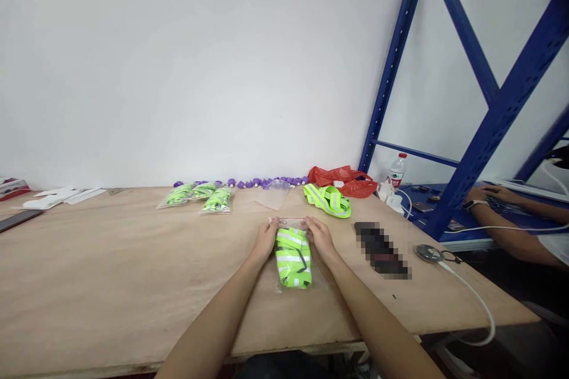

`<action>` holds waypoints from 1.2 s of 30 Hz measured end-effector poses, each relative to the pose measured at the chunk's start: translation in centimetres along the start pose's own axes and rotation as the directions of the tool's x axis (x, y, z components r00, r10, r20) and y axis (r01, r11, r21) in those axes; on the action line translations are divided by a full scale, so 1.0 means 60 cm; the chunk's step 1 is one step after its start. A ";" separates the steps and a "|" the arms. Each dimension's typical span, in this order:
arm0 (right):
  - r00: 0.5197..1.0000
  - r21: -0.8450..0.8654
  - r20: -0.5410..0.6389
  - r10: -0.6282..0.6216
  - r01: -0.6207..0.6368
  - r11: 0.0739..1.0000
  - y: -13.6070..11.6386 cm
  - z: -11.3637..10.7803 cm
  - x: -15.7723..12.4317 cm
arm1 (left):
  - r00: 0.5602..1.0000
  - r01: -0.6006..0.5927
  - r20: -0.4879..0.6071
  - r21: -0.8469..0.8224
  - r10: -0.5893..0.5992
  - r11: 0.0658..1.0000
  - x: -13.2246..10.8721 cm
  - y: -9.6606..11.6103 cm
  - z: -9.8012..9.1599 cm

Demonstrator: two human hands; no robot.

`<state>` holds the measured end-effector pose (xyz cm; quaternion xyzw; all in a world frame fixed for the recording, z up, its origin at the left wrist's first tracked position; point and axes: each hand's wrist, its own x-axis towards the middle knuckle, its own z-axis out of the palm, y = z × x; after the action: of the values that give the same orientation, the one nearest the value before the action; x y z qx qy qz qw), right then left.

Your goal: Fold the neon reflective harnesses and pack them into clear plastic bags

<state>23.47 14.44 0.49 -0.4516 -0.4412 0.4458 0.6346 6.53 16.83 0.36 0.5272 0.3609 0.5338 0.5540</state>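
A clear plastic bag with a folded neon-green reflective strap inside lies on the wooden table, its top edge toward the wall. My left hand pinches the top left corner of this bag, and my right hand pinches the top right corner. A black piece shows on the strap through the plastic. Beyond my hands are an unbagged green strap bundle on the right and an empty-looking clear bag near the middle. Three filled bags rest together at the back left.
Purple items line the wall beside a red plastic bag. A pixelated dark object and a round device with a white cable lie right. A blue rack post stands beyond; another person's hands work at a neighbouring table.
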 end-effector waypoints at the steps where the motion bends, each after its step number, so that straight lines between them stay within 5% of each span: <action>1: 0.999 0.012 -0.031 0.013 -0.013 1.000 0.001 -0.002 0.002 | 1.000 -0.011 0.007 -0.001 0.011 1.000 0.000 -0.001 0.000; 7: 0.996 0.060 -0.079 0.037 -0.032 0.998 0.006 -0.012 0.010 | 1.000 0.002 0.027 -0.015 -0.002 1.000 0.002 -0.002 -0.002; 15: 0.998 0.034 0.014 0.065 -0.066 0.997 0.014 -0.012 0.011 | 1.000 -0.006 0.012 -0.005 0.007 1.000 0.004 -0.005 -0.002; 36: 0.994 0.094 0.039 0.106 -0.109 0.990 0.013 -0.013 0.011 | 0.999 0.024 0.047 -0.078 -0.020 0.997 0.008 -0.011 -0.008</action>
<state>24.24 15.08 -0.34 -0.4363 -0.4049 0.5074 0.6231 6.30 17.46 -0.26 0.5130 0.3326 0.5293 0.5883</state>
